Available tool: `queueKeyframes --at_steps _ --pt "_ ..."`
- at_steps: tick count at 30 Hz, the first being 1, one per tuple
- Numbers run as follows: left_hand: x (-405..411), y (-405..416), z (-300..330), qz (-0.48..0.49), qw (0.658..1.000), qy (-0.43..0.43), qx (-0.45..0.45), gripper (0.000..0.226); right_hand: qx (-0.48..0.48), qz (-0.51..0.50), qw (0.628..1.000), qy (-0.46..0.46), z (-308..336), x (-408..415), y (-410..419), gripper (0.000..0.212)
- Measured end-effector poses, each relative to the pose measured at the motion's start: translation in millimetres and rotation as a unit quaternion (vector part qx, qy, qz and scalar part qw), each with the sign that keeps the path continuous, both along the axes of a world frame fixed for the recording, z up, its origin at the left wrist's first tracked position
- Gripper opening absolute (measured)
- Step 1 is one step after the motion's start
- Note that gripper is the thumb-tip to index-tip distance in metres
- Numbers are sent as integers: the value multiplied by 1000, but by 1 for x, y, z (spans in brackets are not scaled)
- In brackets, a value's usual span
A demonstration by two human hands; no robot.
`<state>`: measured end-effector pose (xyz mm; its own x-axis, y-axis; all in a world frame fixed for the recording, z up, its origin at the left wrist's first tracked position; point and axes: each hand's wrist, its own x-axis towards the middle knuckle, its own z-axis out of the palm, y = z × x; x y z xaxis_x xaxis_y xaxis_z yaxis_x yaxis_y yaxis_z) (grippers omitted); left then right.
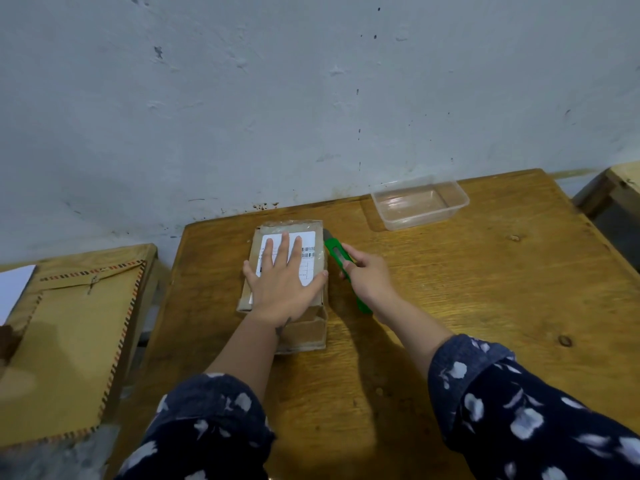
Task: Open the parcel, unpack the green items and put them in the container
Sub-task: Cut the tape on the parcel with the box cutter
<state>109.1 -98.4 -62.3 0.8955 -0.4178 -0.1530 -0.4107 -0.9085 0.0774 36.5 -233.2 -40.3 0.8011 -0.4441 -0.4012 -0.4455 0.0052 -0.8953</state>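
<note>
A brown cardboard parcel with a white shipping label lies on the wooden table, wrapped in clear tape. My left hand presses flat on its top with fingers spread. My right hand grips a green utility knife beside the parcel's right edge, blade end pointing toward the far corner. A clear plastic container stands empty at the table's back right. No green items from the parcel show.
A large brown envelope lies on a lower surface to the left, with a white sheet at its far corner. The pale wall runs right behind the table. Another wooden piece stands at the far right.
</note>
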Motion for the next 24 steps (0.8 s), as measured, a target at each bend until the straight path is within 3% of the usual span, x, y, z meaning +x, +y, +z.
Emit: queueKeyframes --at_steps 8,24 --pt "-8 2 -1 7 998 -14 -55 56 -25 21 999 2 -3 -18 -2 43" --pt "-8 -2 -5 34 994 -58 -82 52 -57 31 998 13 -11 -45 13 41"
